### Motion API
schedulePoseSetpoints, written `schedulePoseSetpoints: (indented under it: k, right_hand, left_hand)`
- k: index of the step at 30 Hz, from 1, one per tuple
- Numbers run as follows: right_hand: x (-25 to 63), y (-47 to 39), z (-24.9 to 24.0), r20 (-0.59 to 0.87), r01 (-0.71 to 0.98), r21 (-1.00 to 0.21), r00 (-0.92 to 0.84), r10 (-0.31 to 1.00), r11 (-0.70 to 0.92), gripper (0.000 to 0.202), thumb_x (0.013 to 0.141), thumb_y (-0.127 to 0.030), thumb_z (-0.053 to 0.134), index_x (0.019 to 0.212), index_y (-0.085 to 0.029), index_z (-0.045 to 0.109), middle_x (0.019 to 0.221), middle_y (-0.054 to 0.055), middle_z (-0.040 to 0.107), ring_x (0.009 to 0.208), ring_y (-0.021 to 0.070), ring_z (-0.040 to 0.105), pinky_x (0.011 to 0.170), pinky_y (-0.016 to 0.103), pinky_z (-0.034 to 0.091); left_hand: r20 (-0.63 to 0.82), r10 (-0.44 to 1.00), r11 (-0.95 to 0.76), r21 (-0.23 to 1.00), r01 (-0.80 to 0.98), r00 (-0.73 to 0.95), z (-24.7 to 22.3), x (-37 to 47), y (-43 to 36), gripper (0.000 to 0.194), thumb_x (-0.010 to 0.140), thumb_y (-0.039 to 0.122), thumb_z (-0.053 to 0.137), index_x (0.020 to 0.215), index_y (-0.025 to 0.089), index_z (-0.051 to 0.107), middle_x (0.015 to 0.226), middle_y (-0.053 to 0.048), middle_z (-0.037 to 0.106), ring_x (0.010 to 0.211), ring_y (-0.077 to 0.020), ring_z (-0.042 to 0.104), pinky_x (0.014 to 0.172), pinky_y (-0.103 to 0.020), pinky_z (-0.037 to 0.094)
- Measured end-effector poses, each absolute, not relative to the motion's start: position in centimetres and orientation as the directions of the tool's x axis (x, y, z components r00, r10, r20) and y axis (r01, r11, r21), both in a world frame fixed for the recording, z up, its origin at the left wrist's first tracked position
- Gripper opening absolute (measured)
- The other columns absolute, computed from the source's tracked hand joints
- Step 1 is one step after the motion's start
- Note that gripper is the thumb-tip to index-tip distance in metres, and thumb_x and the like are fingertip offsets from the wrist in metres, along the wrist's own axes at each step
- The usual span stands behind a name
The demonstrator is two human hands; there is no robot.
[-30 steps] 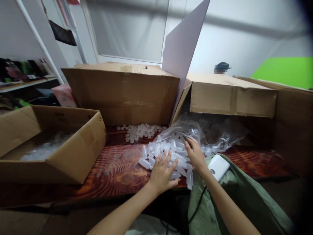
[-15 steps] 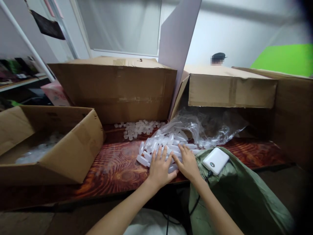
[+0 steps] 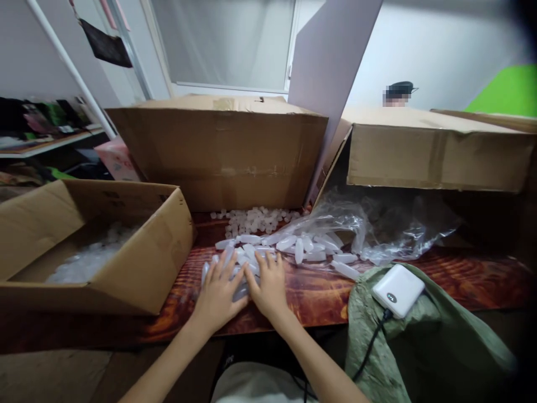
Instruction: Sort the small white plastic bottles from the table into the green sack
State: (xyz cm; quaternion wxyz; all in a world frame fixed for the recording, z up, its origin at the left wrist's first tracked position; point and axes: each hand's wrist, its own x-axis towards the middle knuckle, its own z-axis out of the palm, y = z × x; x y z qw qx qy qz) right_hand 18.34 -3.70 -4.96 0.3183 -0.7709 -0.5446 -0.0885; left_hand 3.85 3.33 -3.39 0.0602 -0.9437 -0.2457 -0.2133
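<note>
My left hand (image 3: 218, 295) lies palm down with its fingers spread over a heap of small translucent white plastic bottles (image 3: 243, 256). Beside it, my right hand (image 3: 269, 286) rests flat on the same heap, its fingers apart and its thumb side close to the left hand. Neither hand grips a bottle, and the palms hide part of the heap. More of these bottles (image 3: 315, 256) lie loose to the right, by the mouth of a clear plastic bag (image 3: 388, 238). Behind them is a scatter of small whitish cap-like pieces (image 3: 257, 219).
An open cardboard box (image 3: 142, 280) with translucent pieces inside stands left on the wood-grain table (image 3: 314, 302). Large cartons (image 3: 235, 151) line the back. A white power bank (image 3: 398, 290) with a cable rests on green fabric (image 3: 453, 330) at right. Someone's cap (image 3: 400, 89) shows behind.
Both hands have slid left across the table, pushing part of the bottle heap toward the open box. Other bottles stay spread near the bag. The view has turned slightly.
</note>
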Motion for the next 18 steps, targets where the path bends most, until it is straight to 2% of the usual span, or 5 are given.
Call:
schedulePoseSetpoints:
  k: [4,9,13,16,18]
  right_hand:
    - [15.1,1.0,-3.5,0.498,0.862,-0.451,0.457,0.737,-0.23,0.047,0.096,-0.05,0.039,0.133,-0.022,0.052,0.137,0.009,0.053,0.132,0.0381,0.041,0.101,0.058,0.041]
    - [18.9,-1.7,-2.3,0.525,0.844,-0.472,0.502,0.687,-0.256,0.037,0.099,-0.041,0.033,0.117,-0.024,0.06,0.119,0.004,0.063,0.115,0.0215,0.056,0.097,0.034,0.046]
    - [28.4,-7.0,-2.3,0.506,0.787,-0.441,0.615,0.604,-0.432,0.033,0.097,-0.036,0.038,0.108,-0.015,0.062,0.104,0.011,0.064,0.103,0.0239,0.057,0.093,0.043,0.043]
    - [35.4,-8.4,-2.2,0.471,0.768,-0.366,0.64,0.608,-0.525,0.045,0.092,-0.046,0.045,0.115,-0.012,0.061,0.114,0.018,0.061,0.112,0.0321,0.051,0.095,0.05,0.038]
    - [38.5,-8.1,-2.1,0.426,0.782,-0.309,0.622,0.657,-0.541,0.048,0.088,-0.052,0.05,0.118,-0.016,0.062,0.12,0.017,0.059,0.116,0.0339,0.049,0.097,0.052,0.036]
  left_hand:
    - [0.501,0.538,-0.76,-0.06,0.648,0.678,-3.4,2.0,4.8,0.055,0.088,0.03,0.053,0.139,0.01,0.046,0.149,-0.022,0.039,0.141,-0.0394,0.027,0.108,-0.057,0.031]
    - [0.611,0.481,-0.794,0.0,0.608,0.628,-3.7,2.2,2.7,0.059,0.088,0.032,0.056,0.142,0.015,0.039,0.146,-0.022,0.042,0.14,-0.037,0.031,0.107,-0.056,0.033]
    - [0.573,0.387,-0.903,0.08,0.421,0.722,-4.0,4.6,-0.7,0.05,0.089,0.032,0.056,0.135,0.015,0.049,0.144,-0.018,0.046,0.138,-0.032,0.036,0.108,-0.048,0.038]
    - [0.502,0.315,-0.949,0.156,0.274,0.805,-4.0,8.0,-2.8,0.05,0.089,0.041,0.054,0.134,0.021,0.052,0.148,-0.015,0.043,0.139,-0.0319,0.035,0.108,-0.049,0.036]
    - [0.468,0.311,-0.949,0.202,0.243,0.827,-4.0,10.3,-3.6,0.055,0.088,0.047,0.053,0.138,0.024,0.048,0.152,-0.014,0.037,0.141,-0.0331,0.031,0.109,-0.052,0.034]
